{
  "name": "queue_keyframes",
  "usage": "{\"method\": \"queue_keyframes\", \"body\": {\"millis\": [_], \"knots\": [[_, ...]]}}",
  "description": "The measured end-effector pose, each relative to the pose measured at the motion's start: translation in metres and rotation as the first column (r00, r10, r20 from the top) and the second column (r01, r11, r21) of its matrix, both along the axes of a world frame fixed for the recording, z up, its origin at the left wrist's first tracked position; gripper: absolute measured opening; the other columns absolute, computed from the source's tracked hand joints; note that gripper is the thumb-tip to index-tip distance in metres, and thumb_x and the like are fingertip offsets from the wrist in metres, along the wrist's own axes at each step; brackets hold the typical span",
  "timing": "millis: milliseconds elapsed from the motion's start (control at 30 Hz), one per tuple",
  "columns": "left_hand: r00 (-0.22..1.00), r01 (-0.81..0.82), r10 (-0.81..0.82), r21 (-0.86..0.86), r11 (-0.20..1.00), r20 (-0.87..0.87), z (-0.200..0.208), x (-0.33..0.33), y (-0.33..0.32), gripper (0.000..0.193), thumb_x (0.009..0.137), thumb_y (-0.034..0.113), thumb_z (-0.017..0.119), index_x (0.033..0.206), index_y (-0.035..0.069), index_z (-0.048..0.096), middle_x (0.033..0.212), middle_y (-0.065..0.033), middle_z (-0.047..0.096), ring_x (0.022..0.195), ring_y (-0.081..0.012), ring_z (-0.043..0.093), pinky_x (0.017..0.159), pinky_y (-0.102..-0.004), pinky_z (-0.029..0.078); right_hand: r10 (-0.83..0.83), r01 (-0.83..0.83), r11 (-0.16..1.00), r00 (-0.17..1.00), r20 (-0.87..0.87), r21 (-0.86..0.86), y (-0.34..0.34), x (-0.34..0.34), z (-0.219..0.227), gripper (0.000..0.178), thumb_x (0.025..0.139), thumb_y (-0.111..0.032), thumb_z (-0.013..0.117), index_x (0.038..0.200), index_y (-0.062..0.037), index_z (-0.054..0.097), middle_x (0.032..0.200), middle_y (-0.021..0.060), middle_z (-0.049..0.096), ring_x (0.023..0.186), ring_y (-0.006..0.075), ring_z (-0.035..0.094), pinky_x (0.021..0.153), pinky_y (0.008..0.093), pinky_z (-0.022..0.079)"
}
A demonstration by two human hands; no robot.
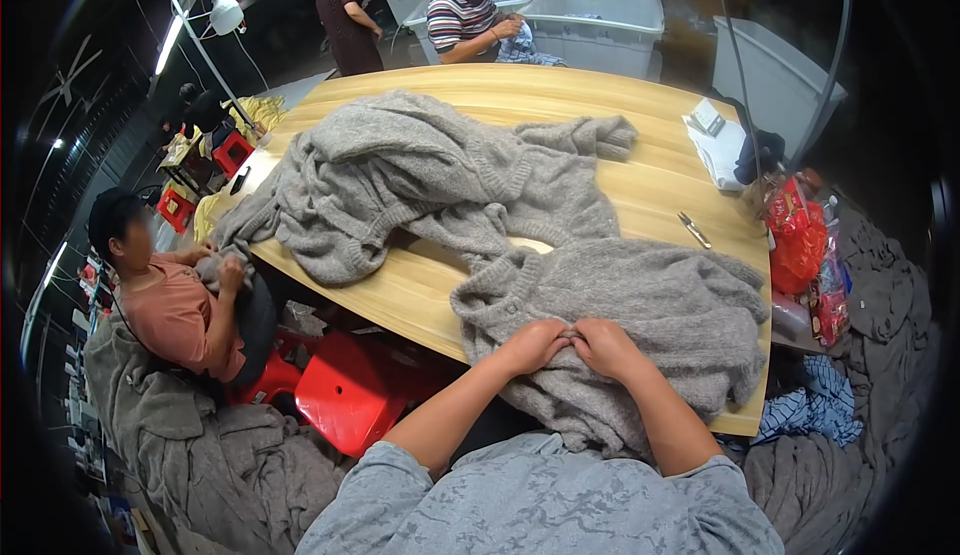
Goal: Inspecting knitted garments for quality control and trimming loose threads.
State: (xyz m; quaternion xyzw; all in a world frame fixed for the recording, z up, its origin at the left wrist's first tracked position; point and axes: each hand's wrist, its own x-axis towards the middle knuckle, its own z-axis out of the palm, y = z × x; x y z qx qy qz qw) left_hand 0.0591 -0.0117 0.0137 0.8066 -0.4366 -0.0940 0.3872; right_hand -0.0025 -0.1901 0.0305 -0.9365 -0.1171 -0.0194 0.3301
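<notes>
a garment workshop: grey knitwear (640, 290) in heaps, long worktable (660, 195), large plastic bins (597, 27)

No text, label, number or sign in view is legible. Pale printed marks show on the red package (787, 207) at the right edge of the table (655, 205) (too small and creased to be made out), and the red packet (831, 317) below it bears similar unreadable printing. Any marking on the small pale box (706, 117) is likewise indistinct.
</notes>
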Motion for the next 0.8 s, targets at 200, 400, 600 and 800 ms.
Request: {"method": "queue_keyframes", "body": {"millis": [200,400,600,800], "knots": [[0.996,0.035,-0.03,0.058,0.998,-0.083,-0.001,0.006,0.003,0.017,0.087,0.015,0.058,0.093,0.0,0.06,0.088,-0.0223,0.062,0.086,-0.0415,0.058,0.074,-0.0443,0.046,-0.073,0.068,0.994,0.995,0.065,0.084,0.006,-0.002,-0.005,0.012,0.079,-0.011,0.058,0.075,0.0001,0.06,0.076,0.0213,0.062,0.074,0.0401,0.061,0.068,0.048,0.047],[0.986,0.039,-0.032,0.038,0.999,-0.166,0.0,0.006,0.005,0.019,0.09,0.017,0.055,0.094,-0.001,0.059,0.088,-0.0228,0.062,0.085,-0.0417,0.058,0.074,-0.0438,0.046,-0.201,0.2,0.958,0.979,-0.015,0.205,0.013,-0.002,-0.006,0.013,0.075,-0.012,0.061,0.079,-0.0001,0.064,0.071,0.0218,0.063,0.069,0.0391,0.062,0.064,0.0446,0.049],[0.95,0.025,-0.018,0.02,0.999,-0.313,0.0,0.007,0.008,0.018,0.089,0.016,0.054,0.092,-0.001,0.059,0.086,-0.0234,0.061,0.083,-0.0415,0.059,0.072,-0.0435,0.046,-0.204,0.223,0.936,0.974,-0.097,0.271,0.006,0.005,-0.007,0.019,0.074,-0.014,0.063,0.086,0.0009,0.066,0.071,0.0213,0.063,0.067,0.036,0.063,0.064,0.0407,0.05],[0.991,0.025,-0.021,0.033,0.999,-0.135,-0.011,0.003,0.004,0.017,0.082,0.012,0.054,0.091,-0.001,0.061,0.085,-0.023,0.062,0.081,-0.0398,0.06,0.07,-0.0422,0.047,-0.18,0.197,0.964,0.978,-0.104,0.181,0.007,-0.001,-0.005,0.02,0.073,-0.014,0.063,0.085,0.0014,0.067,0.073,0.0222,0.063,0.068,0.035,0.064,0.065,0.0394,0.05]]}}
